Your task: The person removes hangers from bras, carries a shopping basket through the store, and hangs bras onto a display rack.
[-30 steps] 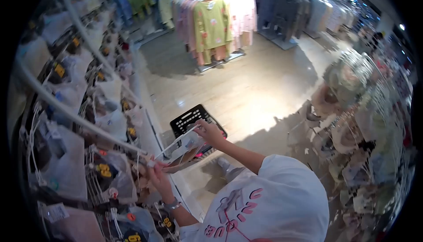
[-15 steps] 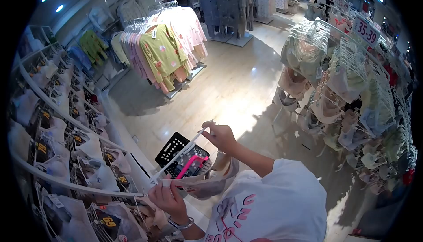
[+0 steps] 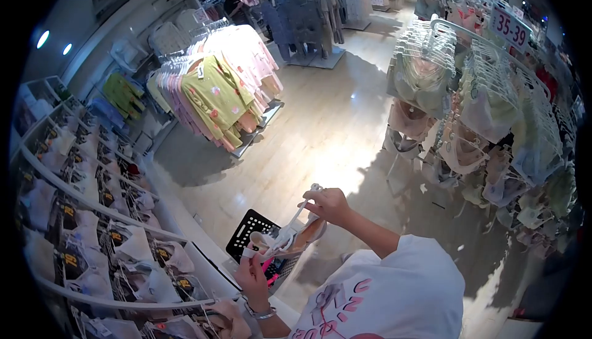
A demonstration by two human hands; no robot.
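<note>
A pale bra (image 3: pixel 311 233) with white straps is stretched between my two hands, partly bunched. My right hand (image 3: pixel 330 206) is closed on the upper end of its straps, where a small white loop sticks out above the fingers. My left hand (image 3: pixel 253 280), with a bracelet at the wrist, pinches the lower end beside a small white tag. Just behind and below the bra is a black perforated basket (image 3: pixel 242 235) with a pink handle (image 3: pixel 267 266); the bra and my left hand hide part of it.
Curved display shelves (image 3: pixel 102 200) with several bras and price cards run along the left. A rack of hanging bras (image 3: pixel 468 104) with a 35-39 sign (image 3: pixel 510 28) stands at right. Ahead are a pajama rack (image 3: pixel 216 86), grey garments (image 3: pixel 308 18) and a person (image 3: pixel 233 6) in dark clothing.
The straps, held taut before, are now gathered, and the bra has risen in front of the basket. Both hands have shifted right and down in view as the camera moved.
</note>
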